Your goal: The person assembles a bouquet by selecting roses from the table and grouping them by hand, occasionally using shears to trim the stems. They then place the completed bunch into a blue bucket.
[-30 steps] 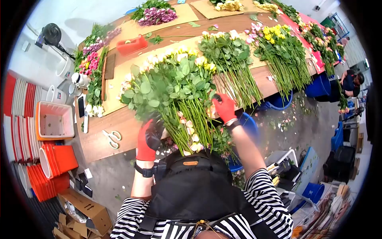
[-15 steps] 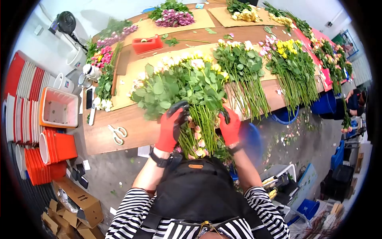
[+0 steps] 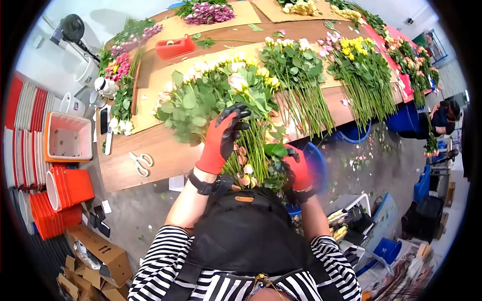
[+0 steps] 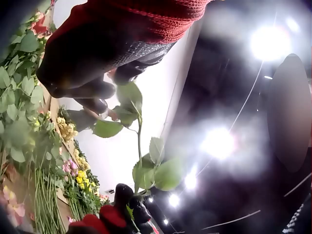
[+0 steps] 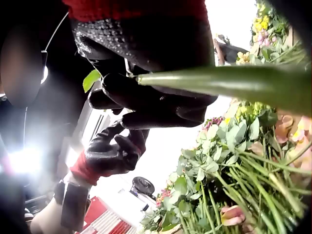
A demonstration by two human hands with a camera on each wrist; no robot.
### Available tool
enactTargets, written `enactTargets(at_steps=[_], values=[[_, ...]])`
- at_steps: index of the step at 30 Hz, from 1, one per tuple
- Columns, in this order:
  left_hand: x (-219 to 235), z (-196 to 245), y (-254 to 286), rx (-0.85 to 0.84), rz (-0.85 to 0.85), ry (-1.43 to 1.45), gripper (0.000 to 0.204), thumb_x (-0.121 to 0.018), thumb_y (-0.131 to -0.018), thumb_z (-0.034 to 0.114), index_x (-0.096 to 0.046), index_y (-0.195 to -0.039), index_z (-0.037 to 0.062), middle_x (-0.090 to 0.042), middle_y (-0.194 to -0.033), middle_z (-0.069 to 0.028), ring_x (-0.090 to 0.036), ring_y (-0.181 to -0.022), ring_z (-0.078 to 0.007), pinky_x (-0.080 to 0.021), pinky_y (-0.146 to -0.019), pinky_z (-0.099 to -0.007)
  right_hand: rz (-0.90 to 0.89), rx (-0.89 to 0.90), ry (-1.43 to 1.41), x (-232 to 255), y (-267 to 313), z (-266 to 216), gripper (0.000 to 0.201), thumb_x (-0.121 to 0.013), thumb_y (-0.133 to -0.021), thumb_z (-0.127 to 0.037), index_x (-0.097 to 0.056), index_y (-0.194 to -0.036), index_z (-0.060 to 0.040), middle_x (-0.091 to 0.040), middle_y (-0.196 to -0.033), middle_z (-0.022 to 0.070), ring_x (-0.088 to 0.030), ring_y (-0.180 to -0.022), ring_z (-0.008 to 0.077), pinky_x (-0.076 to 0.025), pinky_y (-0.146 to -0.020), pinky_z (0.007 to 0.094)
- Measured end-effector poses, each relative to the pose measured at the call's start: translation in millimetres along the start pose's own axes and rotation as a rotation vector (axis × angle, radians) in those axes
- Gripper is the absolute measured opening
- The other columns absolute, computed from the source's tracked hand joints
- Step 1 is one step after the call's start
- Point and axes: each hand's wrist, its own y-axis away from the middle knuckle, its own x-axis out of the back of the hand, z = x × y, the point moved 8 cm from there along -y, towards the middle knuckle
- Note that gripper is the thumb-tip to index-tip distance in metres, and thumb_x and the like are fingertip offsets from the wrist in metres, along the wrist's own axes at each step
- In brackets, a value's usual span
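A pale pink rose [image 3: 237,82] is raised over the bunch of roses [image 3: 201,95] on the table. Its leafy stem [image 4: 140,141] runs between both gloved hands. My right hand [image 3: 299,170] grips the lower stem; in the right wrist view the green stem end [image 5: 219,80] sticks out of the fist. Close under the bloom is my left hand [image 3: 221,143], its fingers curled at the top leaves [image 4: 129,100], with pinkish bits showing between them in the left wrist view. The black palm hides most of that pinch. Loose petals [image 3: 242,159] lie on the bunch's stems.
White-handled scissors [image 3: 141,164] lie on the table's left part, near a phone [image 3: 104,120]. A red tape dispenser [image 3: 174,47] stands behind the bunch. More rose bunches [image 3: 359,75] lie to the right, with blue buckets [image 3: 356,133] below the edge. Orange crates [image 3: 70,185] are stacked at left.
Both hands have come in to the bunch, and the pink rose has been lifted out of it. The left hand has moved up towards the bloom; the right has lowered with the stem.
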Motion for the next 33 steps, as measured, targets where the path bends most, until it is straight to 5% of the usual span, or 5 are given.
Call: enactTargets(at_steps=[5,13,17,26,33], values=[[27.6,-6.5,3.3,0.032,0.063,-0.023,0.037,-0.055,-0.094,0.026,-0.059,-0.126,0.0077,-0.067,-0.114,-0.0057,-0.063,-0.082,-0.0119,-0.044,-0.064,-0.0223,0.397,-0.111,-0.169,55.7,48.9,-13.6,0.030,-0.057,-0.090,-0.013,-0.060,-0.115,0.0032,-0.068,-0.095,0.0051,-0.064,-0.085,0.0135,-0.050,-0.073,0.0259],[92.3,-3.6,26.7,-0.158,0.170,-0.344,0.036,-0.046,-0.099,0.028,-0.059,-0.127,0.0096,-0.067,-0.113,-0.0022,-0.058,-0.081,-0.0085,-0.038,-0.063,-0.0185,0.400,-0.394,0.227,212.3,199.8,123.2,0.032,-0.070,-0.083,-0.018,-0.064,-0.108,0.0016,-0.065,-0.085,-0.0001,-0.057,-0.074,0.0080,-0.048,-0.068,0.0238],[103.9,-14.4,29.2,-0.024,0.201,-0.188,0.036,-0.047,-0.098,0.028,-0.059,-0.126,0.0083,-0.067,-0.113,-0.0024,-0.059,-0.082,-0.0094,-0.039,-0.064,-0.0193,0.345,-0.568,0.738,241.0,253.4,189.7,0.038,-0.071,-0.080,-0.028,-0.066,-0.109,-0.0035,-0.070,-0.089,0.0121,-0.066,-0.082,0.0240,-0.052,-0.076,0.0354],[87.2,-25.4,36.5,-0.049,0.181,-0.274,0.033,-0.050,-0.097,0.027,-0.061,-0.122,0.0092,-0.068,-0.110,-0.0027,-0.060,-0.081,-0.0110,-0.040,-0.064,-0.0216,0.497,0.229,1.304,92.1,53.1,60.7,0.044,-0.069,-0.078,-0.027,-0.062,-0.118,-0.0098,-0.064,-0.108,0.0117,-0.059,-0.100,0.0306,-0.045,-0.086,0.0422],[70.5,-14.2,52.7,0.006,0.200,-0.217,0.034,-0.052,-0.096,0.028,-0.060,-0.123,0.0073,-0.066,-0.110,-0.0028,-0.059,-0.086,-0.0137,-0.045,-0.073,-0.0267,0.305,0.201,1.195,0.3,-101.2,109.0,0.042,-0.065,-0.081,-0.036,-0.063,-0.114,-0.0106,-0.066,-0.099,0.0114,-0.059,-0.096,0.0327,-0.042,-0.087,0.0448]])
